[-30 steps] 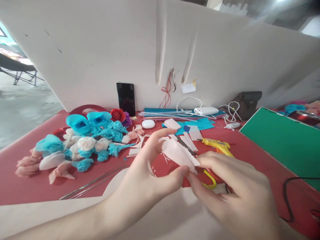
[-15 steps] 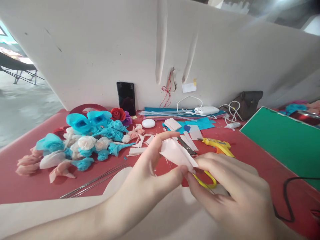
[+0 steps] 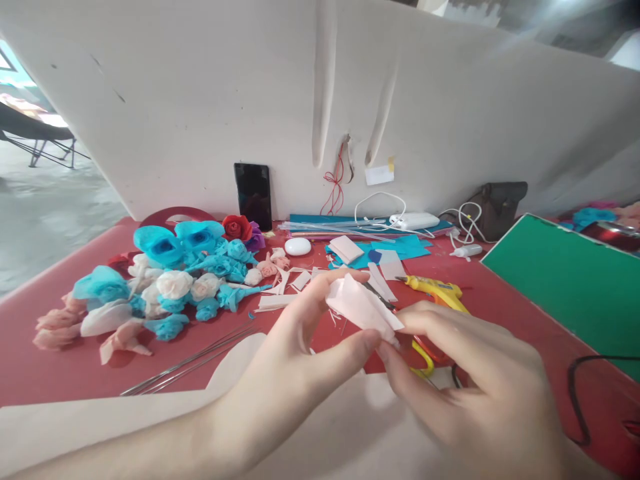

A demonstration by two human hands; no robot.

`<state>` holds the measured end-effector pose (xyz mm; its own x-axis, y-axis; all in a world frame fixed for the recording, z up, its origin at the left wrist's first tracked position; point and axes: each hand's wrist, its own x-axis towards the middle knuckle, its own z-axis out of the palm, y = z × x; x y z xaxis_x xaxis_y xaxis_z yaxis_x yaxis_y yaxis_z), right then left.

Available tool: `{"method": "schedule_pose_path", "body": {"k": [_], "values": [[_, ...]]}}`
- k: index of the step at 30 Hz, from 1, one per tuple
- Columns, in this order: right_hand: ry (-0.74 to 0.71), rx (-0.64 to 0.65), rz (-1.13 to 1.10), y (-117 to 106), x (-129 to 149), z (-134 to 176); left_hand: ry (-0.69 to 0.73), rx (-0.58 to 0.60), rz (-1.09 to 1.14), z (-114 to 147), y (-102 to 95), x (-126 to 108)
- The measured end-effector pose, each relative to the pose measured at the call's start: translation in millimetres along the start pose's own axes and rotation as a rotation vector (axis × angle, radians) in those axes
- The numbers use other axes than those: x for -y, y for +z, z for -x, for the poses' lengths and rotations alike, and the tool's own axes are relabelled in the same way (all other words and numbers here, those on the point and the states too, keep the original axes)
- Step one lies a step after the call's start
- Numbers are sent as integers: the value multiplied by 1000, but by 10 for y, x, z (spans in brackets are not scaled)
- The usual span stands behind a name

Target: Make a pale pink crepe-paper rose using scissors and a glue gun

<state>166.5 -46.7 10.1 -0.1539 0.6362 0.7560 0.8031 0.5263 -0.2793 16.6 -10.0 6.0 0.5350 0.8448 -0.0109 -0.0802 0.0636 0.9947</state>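
Between my two hands is a pale pink paper flower (image 3: 357, 303), cone-shaped and rolled, its wide end tilted up to the left. My left hand (image 3: 300, 360) is closed round its left side, thumb below and index finger behind the upper edge. My right hand (image 3: 465, 373) pinches the narrow lower end between thumb and fingers. Behind the hands lie scissors with yellow and orange handles (image 3: 424, 363), partly hidden. A yellow glue gun (image 3: 437, 290) rests just past my right knuckles.
Blue, white and pink paper flowers (image 3: 173, 287) are heaped at the left. Metal wires (image 3: 190, 363) lie in front. A phone (image 3: 253, 197) leans on the white panel. Cut paper strips (image 3: 275, 303) are scattered mid-table. A green board (image 3: 570, 287) stands at the right.
The paper flower and both hands have shifted slightly right. The flower has turned a little and its front looks smoother, and less of the scissors' yellow handle shows.
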Motion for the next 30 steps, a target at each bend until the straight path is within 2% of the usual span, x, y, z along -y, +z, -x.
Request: {"method": "schedule_pose_path", "body": {"k": [8, 17, 23, 30], "values": [[3, 8, 23, -22, -8, 20, 2, -49, 3, 29, 11, -4], [5, 21, 32, -19, -3, 18, 24, -47, 25, 23, 5, -9], [15, 47, -3, -51, -31, -9, 54, -18, 141, -14, -24, 33], [-7, 70, -14, -126, -59, -30, 35, 69, 47, 22, -28, 16]]}}
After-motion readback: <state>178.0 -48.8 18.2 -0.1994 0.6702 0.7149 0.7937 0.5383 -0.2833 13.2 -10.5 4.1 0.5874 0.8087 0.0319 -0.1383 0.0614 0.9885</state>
